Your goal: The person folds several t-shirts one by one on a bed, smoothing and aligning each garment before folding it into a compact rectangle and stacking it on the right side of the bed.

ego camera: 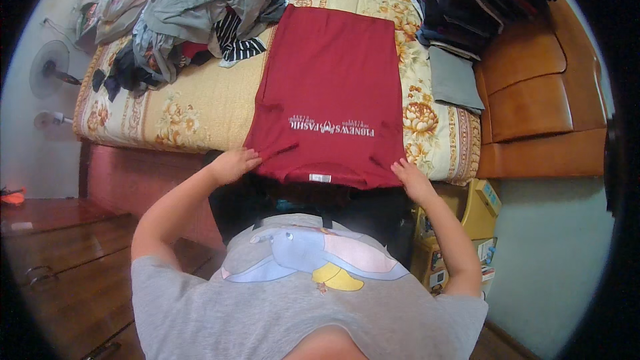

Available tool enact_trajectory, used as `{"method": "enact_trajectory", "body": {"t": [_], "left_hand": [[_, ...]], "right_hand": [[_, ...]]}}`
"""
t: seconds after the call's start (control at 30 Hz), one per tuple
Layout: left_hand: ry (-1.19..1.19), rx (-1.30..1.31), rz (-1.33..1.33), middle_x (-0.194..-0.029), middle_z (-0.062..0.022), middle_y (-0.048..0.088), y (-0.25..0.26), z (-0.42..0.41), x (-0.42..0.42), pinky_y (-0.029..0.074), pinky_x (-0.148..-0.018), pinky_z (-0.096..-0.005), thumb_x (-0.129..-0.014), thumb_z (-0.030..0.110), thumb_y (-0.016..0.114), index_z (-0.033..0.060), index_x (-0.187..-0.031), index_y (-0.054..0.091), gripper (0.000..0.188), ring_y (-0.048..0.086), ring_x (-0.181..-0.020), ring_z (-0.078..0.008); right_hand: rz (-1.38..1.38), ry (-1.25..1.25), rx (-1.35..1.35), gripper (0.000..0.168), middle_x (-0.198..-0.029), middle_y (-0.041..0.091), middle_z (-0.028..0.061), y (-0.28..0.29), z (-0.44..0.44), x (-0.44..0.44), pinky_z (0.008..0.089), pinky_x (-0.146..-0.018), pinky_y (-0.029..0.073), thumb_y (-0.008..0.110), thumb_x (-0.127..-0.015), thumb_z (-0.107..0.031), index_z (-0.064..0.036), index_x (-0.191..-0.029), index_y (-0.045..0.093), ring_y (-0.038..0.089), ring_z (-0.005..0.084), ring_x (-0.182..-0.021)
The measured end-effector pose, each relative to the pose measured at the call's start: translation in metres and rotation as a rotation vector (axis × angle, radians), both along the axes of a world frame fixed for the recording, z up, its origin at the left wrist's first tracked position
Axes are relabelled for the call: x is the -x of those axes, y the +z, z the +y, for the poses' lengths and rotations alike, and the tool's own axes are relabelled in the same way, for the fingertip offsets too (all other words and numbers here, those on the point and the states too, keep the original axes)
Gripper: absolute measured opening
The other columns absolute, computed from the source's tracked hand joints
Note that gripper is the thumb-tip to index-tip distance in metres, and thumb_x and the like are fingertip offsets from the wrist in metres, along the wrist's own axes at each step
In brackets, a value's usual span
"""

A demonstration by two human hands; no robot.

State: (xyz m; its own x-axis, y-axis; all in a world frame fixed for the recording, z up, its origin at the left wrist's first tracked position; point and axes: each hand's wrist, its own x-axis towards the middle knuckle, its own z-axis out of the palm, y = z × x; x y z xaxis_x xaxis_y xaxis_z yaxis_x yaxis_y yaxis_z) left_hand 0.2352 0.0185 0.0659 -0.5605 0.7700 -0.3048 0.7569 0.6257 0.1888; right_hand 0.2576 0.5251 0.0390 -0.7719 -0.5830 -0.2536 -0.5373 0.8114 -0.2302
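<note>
A dark red T-shirt (335,75) lies spread on the bed, its hem away from me and its neckline towards me. White lettering crosses its chest, and a pale label (320,178) shows inside the collar. The left-hand sleeve edge is under the fingers of my left hand (235,164), which lie stretched over the cloth. At the opposite shoulder corner, my right hand (414,180) touches the shirt's edge with its fingertips. Whether either hand pinches the fabric is hard to see, since the thumbs are not clear.
A heap of loose clothes (200,15) covers the bed's far left. Stacked dark folded clothes (455,15) and a grey folded garment (455,79) lie at right, by the brown padded headboard (530,105). A fan (50,67) stands left; a yellow cabinet (480,205) stands low right.
</note>
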Motion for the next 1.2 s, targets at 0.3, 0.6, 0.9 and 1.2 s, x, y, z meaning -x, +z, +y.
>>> {"method": "enact_trajectory", "body": {"t": [0.3, 0.6, 0.9, 1.2], "left_hand": [[0.383, -0.199, -0.604, -0.087, -0.0142, 0.064, -0.006, -0.010, 0.047, 0.045, -0.078, -0.0321, -0.075, 0.000, 0.051, 0.0053, -0.098, 0.063, 0.026, 0.059, -0.086, -0.0233], [0.724, -0.538, -1.080, -0.099, -0.0008, 0.062, -0.017, -0.011, 0.206, 0.041, -0.084, -0.0250, -0.081, 0.001, 0.048, 0.0022, -0.108, 0.059, 0.029, 0.054, -0.091, -0.0084], [1.201, -0.687, -0.875, -0.074, 0.0043, 0.057, -0.073, -0.003, 0.243, 0.039, -0.061, -0.0223, -0.086, 0.016, 0.054, 0.0074, -0.085, 0.059, 0.010, 0.050, -0.064, -0.0066], [1.174, -0.854, -0.615, -0.079, -0.0019, 0.061, -0.082, 0.008, 0.246, 0.043, -0.066, -0.0231, -0.081, 0.013, 0.061, 0.0010, -0.087, 0.060, 0.014, 0.054, -0.071, -0.0092]], "right_hand": [[-0.784, -0.257, 0.315, 0.033, -0.092, 0.064, 0.0071, 0.002, 0.012, 0.064, 0.0277, -0.077, 0.045, 0.048, -0.079, -0.002, -0.005, -0.110, 0.058, 0.056, 0.0137, -0.084], [-1.045, -0.898, 0.617, 0.026, -0.103, 0.061, 0.0007, 0.008, 0.000, 0.203, 0.0270, -0.075, 0.044, 0.052, -0.086, -0.022, -0.007, -0.106, 0.058, 0.056, 0.0102, -0.088], [-0.795, -0.888, 0.681, 0.018, -0.082, 0.061, 0.0006, -0.038, -0.005, 0.240, 0.0263, -0.061, 0.046, 0.056, -0.084, -0.020, -0.004, -0.092, 0.059, 0.056, 0.0102, -0.070], [-0.681, -0.875, 1.022, 0.014, -0.083, 0.059, 0.0005, -0.069, -0.007, 0.255, 0.0224, -0.069, 0.045, 0.061, -0.080, -0.010, -0.002, -0.091, 0.058, 0.054, 0.0088, -0.075]]}}
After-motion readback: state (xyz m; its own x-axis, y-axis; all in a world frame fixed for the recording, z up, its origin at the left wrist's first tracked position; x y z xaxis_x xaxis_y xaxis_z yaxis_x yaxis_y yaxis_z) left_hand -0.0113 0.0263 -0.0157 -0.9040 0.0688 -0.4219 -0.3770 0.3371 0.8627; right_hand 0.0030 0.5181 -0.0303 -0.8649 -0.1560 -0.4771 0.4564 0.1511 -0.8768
